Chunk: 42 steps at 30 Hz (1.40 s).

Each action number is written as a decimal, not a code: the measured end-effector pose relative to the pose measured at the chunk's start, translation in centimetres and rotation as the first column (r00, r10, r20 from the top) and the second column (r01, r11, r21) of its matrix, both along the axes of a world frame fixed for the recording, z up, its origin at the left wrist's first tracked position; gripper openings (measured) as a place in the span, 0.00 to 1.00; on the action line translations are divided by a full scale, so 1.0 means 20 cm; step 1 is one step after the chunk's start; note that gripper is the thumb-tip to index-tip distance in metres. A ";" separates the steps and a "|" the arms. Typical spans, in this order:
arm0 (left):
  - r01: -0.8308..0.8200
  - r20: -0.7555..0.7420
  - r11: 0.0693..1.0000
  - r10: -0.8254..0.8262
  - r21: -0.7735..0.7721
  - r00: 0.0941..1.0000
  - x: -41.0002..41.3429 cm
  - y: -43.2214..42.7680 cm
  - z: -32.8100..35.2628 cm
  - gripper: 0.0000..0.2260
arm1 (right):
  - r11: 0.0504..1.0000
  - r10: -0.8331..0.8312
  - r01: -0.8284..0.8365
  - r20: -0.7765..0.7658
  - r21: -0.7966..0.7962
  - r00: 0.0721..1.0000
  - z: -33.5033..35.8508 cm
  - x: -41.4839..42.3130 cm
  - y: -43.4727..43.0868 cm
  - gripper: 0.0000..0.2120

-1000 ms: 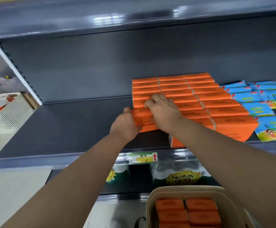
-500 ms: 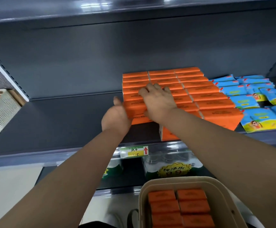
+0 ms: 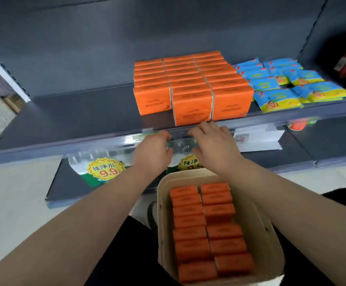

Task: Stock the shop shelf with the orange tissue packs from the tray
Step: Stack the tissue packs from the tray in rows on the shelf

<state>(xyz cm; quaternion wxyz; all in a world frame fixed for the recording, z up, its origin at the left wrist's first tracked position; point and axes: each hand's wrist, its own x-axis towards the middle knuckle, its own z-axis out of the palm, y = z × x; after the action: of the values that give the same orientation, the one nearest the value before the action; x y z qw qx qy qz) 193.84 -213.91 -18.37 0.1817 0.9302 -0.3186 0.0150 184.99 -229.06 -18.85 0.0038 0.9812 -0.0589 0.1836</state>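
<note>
While hands [image 3: 185, 147] hover, blue packs [image 3: 279, 87] adjoin.

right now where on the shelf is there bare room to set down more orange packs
The widest bare patch is the dark shelf left of the orange tissue packs, running to the shelf's left end. A thin strip is also bare in front of the leftmost column. To the right it is crowded: the blue wipe packs sit right beside the orange block, leaving no gap.
</note>
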 end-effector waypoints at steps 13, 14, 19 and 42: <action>0.188 -0.373 0.911 -0.040 0.368 0.927 -0.47 0.01 -0.78 0.10 | 0.954 -0.078 0.251 -0.670 0.165 0.738 -0.80 -0.63 -0.12 0.16; 0.192 -0.378 0.901 -0.034 0.389 0.925 -0.47 0.00 -0.80 0.10 | 0.949 -0.073 0.263 -0.686 0.176 0.724 -0.85 -0.62 -0.12 0.16; 0.147 -0.406 0.908 0.028 0.393 0.913 -0.42 -0.01 -0.88 0.10 | 0.948 -0.032 0.262 -0.767 0.179 0.641 -1.00 -0.55 -0.12 0.16; 0.344 -0.399 0.732 -0.107 0.589 0.911 -0.50 -0.01 -1.06 0.11 | 0.913 -0.163 0.339 -0.558 0.227 0.814 -0.84 -0.56 -0.14 0.16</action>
<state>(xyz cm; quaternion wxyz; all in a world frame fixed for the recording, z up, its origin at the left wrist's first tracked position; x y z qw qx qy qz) 183.91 -214.14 -39.48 -0.0982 0.8766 -0.3800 -0.2783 173.85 -231.76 -35.67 -0.1129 0.9642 -0.2149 -0.1067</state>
